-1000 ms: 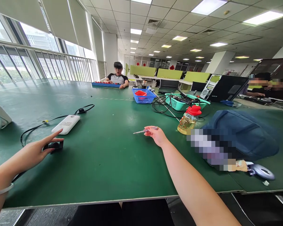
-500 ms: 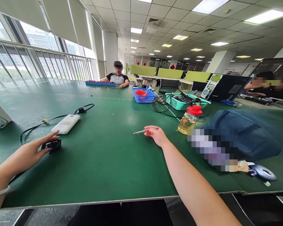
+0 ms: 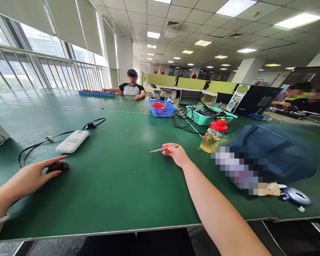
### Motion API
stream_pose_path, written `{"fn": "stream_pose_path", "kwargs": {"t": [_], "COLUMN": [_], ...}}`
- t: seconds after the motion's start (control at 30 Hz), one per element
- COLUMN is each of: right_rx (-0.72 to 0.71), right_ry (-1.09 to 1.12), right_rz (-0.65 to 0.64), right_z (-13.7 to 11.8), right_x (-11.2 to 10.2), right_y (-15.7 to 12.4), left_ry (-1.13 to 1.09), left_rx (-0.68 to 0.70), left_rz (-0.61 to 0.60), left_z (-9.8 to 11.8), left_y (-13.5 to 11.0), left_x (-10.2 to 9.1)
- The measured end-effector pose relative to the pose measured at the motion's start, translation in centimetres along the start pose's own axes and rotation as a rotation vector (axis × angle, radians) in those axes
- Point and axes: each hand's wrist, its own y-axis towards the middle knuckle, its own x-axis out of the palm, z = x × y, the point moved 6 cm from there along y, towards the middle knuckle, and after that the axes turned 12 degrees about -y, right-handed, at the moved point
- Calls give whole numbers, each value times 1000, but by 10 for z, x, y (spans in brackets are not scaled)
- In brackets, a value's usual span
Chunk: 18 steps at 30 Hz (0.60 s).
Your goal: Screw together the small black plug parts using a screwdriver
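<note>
A broad green surface (image 3: pixel 122 199) fills most of the view, and the bottle with a red lid (image 3: pixel 213 138) stands upright on its right half. Well beyond the bottle and to its left, another person (image 3: pixel 132 89) in a black-and-grey top sits at the far edge, one hand at a long blue tray (image 3: pixel 97 94) bearing small red things. Behind the bottle and to its right, a black computer case (image 3: pixel 260 100) leans at a slant. A dark blue bag (image 3: pixel 280 153) slumps just right of the bottle. A green basket (image 3: pixel 200 119) heaped with cables sits right behind the bottle, while a smaller blue basket (image 3: pixel 161 113) with a red container inside stands behind it and to the left. Well left of the bottle, nearer the front edge, is the wearer's left hand (image 3: pixel 33 177), its thumb and forefinger spread along either side of a small black object (image 3: pixel 62 166); how firmly they grip it cannot be told. The right hand (image 3: pixel 176 153) is near the bottle, on its left, fingers pinching the handle of a slim screwdriver-like tool (image 3: pixel 156 150), whose metal tip points away from the bottle. Roughly level with the bottle and far to its left, a white device (image 3: pixel 73 141) lies flat, just beyond the black object.
</note>
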Motion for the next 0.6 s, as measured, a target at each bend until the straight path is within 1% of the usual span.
{"fn": "stream_pose_path", "kwargs": {"t": [0.03,0.07,0.1,0.17,0.2,0.27,0.33,0.4,0.43,0.5,0.53,0.6], "right_rx": [1,2,4,11,17,33,54,77,87,101,103,98], "right_ry": [0,1,1,5,8,18,29,40,45,55,60,72], "right_rz": [0,1,2,10,17,35,47,45,39,25,20,18], "right_z": [0,1,1,3,4,5,7,8,8,7,7,6], "right_x": [0,1,1,1,1,-1,-3,-5,-6,-7,-8,-10], "right_y": [0,0,1,2,3,6,9,13,14,16,16,15], "left_ry": [28,48,54,41,5,-68,-115,-143,-146,-145,-145,-161], "left_rx": [-3,10,53,179,290,475,643,739,755,764,767,769], "left_rz": [-7,-17,-21,-2,-18,-55,-134,-187,-197,-182,-178,-176], "left_z": [11,27,47,98,128,187,239,280,295,314,319,323], "left_y": [-2,-4,-6,-11,-14,-18,-20,-16,-12,-3,1,6], "left_x": [-2,-4,-5,-4,0,15,39,65,78,100,110,124]}}
